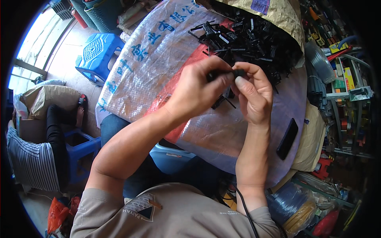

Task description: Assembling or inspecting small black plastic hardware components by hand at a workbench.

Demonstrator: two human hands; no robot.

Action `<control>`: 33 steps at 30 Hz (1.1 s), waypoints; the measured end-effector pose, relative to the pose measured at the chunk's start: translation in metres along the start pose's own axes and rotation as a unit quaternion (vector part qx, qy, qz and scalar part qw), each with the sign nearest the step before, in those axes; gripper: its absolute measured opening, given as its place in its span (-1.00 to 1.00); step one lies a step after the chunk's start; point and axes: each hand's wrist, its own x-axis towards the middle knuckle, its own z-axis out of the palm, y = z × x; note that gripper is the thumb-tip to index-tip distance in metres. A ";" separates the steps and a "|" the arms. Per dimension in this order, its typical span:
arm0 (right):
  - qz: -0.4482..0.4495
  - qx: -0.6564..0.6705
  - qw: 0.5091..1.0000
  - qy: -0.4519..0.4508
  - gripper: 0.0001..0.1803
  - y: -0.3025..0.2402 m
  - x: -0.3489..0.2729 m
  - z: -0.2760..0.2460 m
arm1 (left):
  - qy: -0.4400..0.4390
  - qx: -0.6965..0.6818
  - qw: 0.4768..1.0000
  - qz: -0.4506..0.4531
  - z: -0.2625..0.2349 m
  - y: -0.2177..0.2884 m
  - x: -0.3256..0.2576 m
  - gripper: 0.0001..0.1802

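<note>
both hands meet over the woven sack (147,67), left hand (200,89) and right hand (254,93) pinching one small black plastic part (238,73) between fingertips, with the pile of black parts (254,39) just beyond them.

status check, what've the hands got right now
Left hand and right hand together, fingers pinching one small black plastic part. Pile of black parts just beyond on the woven sack. Black phone off right, nothing blocking.

Head-worn fisheye, downward, close above hands (226,89)
</note>
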 end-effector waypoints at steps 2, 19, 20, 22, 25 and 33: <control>0.014 -0.029 0.999 -0.031 -0.76 -0.003 -0.001 0.002 | -0.025 -0.133 0.984 -0.113 -0.012 0.005 0.006 -0.85; 0.095 -0.175 0.976 -0.093 -0.88 -0.006 -0.005 -0.002 | -0.147 0.277 0.945 0.097 -0.029 -0.003 0.004 -0.73; 0.095 -0.179 0.975 -0.094 -0.87 -0.006 -0.006 -0.001 | -0.147 0.277 0.945 0.095 -0.028 -0.003 0.004 -0.73; 0.098 -0.182 0.974 -0.098 -0.86 -0.006 -0.006 0.000 | -0.138 0.306 0.935 0.114 -0.027 -0.004 0.003 -0.73; 0.050 -0.176 0.982 -0.056 -0.83 -0.008 -0.005 0.007 | -0.147 0.121 0.982 -0.020 -0.037 0.000 0.011 -0.70; -0.161 -0.499 0.850 -0.052 -0.76 0.009 0.003 0.018 | 0.076 -0.335 0.927 -0.149 -0.146 -0.016 0.064 -0.62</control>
